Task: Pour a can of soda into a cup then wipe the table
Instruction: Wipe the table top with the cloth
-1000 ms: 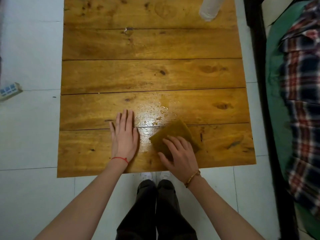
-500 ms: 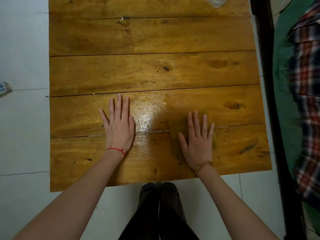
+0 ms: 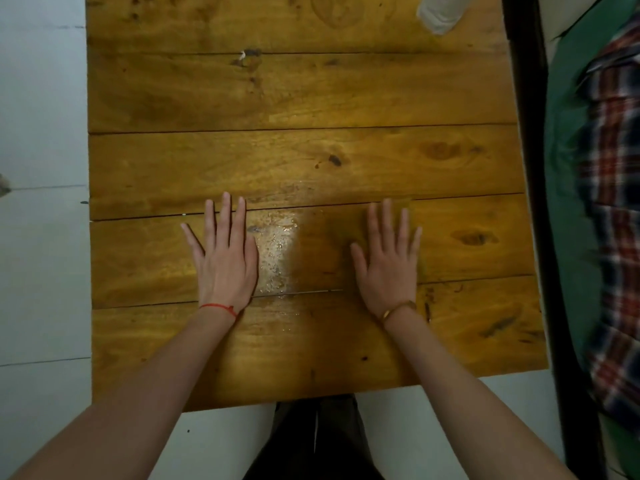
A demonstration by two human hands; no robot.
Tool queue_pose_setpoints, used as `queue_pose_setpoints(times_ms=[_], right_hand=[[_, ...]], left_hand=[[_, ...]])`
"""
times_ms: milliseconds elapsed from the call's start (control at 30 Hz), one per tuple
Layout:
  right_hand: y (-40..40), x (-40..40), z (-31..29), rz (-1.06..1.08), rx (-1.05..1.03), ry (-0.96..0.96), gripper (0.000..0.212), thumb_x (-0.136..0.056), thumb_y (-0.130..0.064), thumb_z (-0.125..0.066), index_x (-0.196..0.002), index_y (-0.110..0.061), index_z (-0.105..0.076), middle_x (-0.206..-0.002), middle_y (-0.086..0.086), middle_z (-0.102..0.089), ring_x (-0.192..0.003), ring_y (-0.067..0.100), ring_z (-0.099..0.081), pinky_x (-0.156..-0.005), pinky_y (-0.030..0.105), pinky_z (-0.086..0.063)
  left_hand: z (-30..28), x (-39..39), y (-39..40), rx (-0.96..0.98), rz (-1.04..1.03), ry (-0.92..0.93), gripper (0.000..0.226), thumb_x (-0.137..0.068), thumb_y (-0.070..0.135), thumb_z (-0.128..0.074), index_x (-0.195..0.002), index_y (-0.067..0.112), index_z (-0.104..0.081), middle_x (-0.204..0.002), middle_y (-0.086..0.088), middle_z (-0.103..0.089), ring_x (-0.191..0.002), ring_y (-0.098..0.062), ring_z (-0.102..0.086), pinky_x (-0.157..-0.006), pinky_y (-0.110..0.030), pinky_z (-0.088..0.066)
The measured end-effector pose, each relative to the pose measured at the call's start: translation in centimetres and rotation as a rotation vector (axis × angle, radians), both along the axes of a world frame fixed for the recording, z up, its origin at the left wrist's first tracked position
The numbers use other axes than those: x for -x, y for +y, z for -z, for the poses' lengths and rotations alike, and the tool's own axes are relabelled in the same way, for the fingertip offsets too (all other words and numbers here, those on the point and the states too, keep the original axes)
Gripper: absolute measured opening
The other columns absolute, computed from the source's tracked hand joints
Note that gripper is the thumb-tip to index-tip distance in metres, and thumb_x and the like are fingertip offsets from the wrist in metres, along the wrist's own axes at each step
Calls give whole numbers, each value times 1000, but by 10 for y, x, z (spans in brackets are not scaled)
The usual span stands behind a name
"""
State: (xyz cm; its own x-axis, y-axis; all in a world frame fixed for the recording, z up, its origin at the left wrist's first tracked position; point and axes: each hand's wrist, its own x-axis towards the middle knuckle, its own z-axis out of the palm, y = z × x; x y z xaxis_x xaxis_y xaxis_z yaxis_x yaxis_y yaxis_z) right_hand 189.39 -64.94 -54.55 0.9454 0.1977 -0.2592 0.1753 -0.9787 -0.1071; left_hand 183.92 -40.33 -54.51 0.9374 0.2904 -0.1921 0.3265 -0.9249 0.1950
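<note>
Both hands lie flat on the wooden plank table [image 3: 311,98]. My left hand [image 3: 225,258] rests palm down with straight fingers, a red string at its wrist. My right hand [image 3: 389,261] presses flat on a brown-green cloth [image 3: 415,216], which shows only as a blurred edge beyond and right of the fingers. Between the hands a wet, shiny patch [image 3: 277,258] glints on the wood. A translucent plastic cup [image 3: 440,12] stands at the far right edge of the table, cut off by the frame. No can is in view.
White tiled floor [image 3: 41,271] lies to the left and in front of the table. A dark frame [image 3: 533,168] and a green bed with a plaid cloth [image 3: 616,202] run along the right side. My dark trousers [image 3: 318,441] show below the near table edge.
My right hand has flattened on the cloth and pushed it forward and right across the wet patch. My left hand stayed flat; the view shifted closer over the table.
</note>
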Motion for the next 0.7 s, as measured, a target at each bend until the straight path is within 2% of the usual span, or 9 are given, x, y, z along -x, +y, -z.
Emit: queue_pose_setpoints(times_ms=[100,167,267,333,400,467,567,633,700], right_hand=[[6,-55,2,284,-19,-29,64,-100,-51,-13,-154,-21,3,-163,3,7,-149,32,9,-118,58,-3],[31,-76,3,292,-57,-44,63,-100,-51,-13,-154,-22,2,-163,3,6,-149,32,8,-118,58,-1],[72,-61,0,20,-98,-34,63,-100,-51,-16,-154,-25,1,-163,1,6,-149,30,10,-119,54,3],[81,-34,-4,-206,-101,-11,62,-100,-51,-20,-154,-26,1,-163,-1,6,-149,27,10,-120,53,0],[68,-30,-6,-305,-86,0,62,-101,-51,-22,-154,-28,0,-163,-3,4,-150,26,8,-120,53,-4],[51,-49,-4,-221,-40,-21,62,-100,-51,-22,-154,-28,-1,-163,-2,3,-150,27,7,-120,53,-3],[57,-107,3,129,-43,-44,61,-100,-50,-17,-154,-27,0,-163,0,4,-149,30,7,-119,55,1],[87,-137,4,288,-71,-71,62,-99,-50,-14,-154,-26,0,-163,1,4,-149,31,7,-118,57,0],[121,-139,4,213,-100,-59,63,-99,-51,-13,-154,-26,2,-163,2,6,-149,31,8,-118,56,0]], left_hand=[[-1,-1,0,-12,0,8,57,-103,35,-17,-156,23,-4,-165,2,2,-151,-20,8,-118,-61,2],[-2,-1,-1,-13,-13,8,57,-102,35,-17,-156,23,-4,-164,3,2,-151,-20,8,-118,-60,2],[-4,-2,-1,5,-18,6,57,-101,31,-22,-156,24,-6,-164,4,1,-151,-18,8,-118,-60,1],[-5,-2,0,2,-17,9,58,-101,29,-24,-156,24,-7,-164,4,0,-151,-18,7,-119,-60,0],[-6,-2,0,5,-19,14,59,-100,29,-25,-156,24,-8,-164,4,-1,-151,-18,6,-119,-60,-1],[-6,-3,0,11,-18,20,59,-100,28,-26,-156,24,-8,-164,4,-1,-151,-19,5,-119,-60,-1],[-7,-4,1,-4,-15,30,60,-99,28,-26,-156,23,-7,-164,3,-1,-152,-20,5,-118,-60,-2],[-7,-5,0,-3,-14,31,61,-99,28,-27,-156,23,-7,-164,3,-2,-152,-21,3,-118,-61,-2],[-7,-5,0,-5,-14,36,61,-98,27,-27,-156,23,-8,-164,3,-3,-152,-22,2,-118,-61,-4]])
